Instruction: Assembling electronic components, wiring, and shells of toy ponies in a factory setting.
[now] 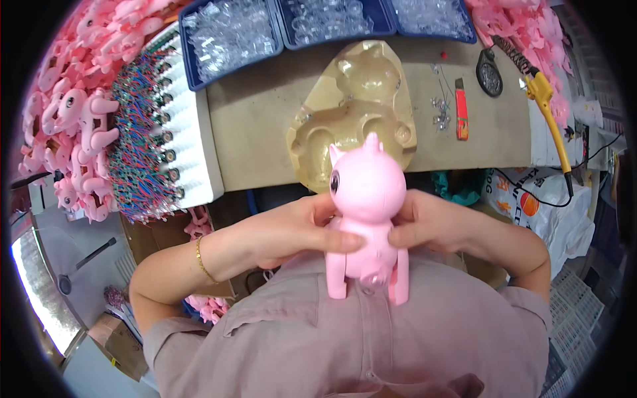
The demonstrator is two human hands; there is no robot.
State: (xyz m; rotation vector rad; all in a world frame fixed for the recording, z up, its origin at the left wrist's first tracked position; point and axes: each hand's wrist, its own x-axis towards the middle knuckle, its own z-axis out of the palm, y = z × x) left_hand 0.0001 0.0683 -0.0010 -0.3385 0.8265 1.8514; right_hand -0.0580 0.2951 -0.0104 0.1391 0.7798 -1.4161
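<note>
A pink toy unicorn (368,182) is held upright close to my body, its large dark eye facing left and its legs pointing down. My left hand (318,229) grips its left side, with the thumb pressed across the body. From the other side my right hand (418,222) clasps it, thumb on the body below the head. The remaining fingers of both hands are mostly hidden behind the toy. Just beyond the toy's head, a tan moulded holder (355,109) with rounded hollows lies on the workbench (255,142), overhanging its near edge.
Blue trays (232,40) of clear plastic parts line the back. At left are a white foam rack (196,126) of wired components and piled pink toy shells (79,126). A red cutter (461,109), a black oval object (490,71) and a yellow-handled soldering iron (547,106) lie right.
</note>
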